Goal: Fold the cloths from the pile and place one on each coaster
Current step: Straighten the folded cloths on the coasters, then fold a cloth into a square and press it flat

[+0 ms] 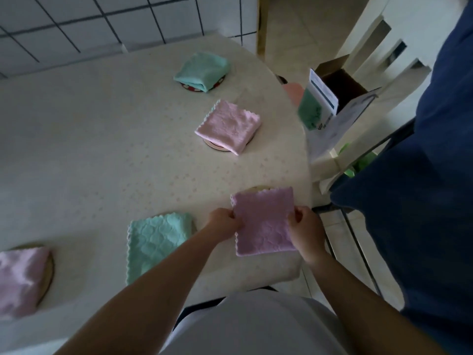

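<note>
two hands [222,219] [305,228] at purple cloth [265,221] edges

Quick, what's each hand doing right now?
Left hand: pinching the left edge of the purple cloth.
Right hand: pinching its right edge.

Cream-clothed table [102,155] with coasters under folded cloths, teal cloth [158,242] directly on it.

Dim, flat indoor light; soft overall blur, wide-angle bending at edges, faint shadows, no glare.
</note>
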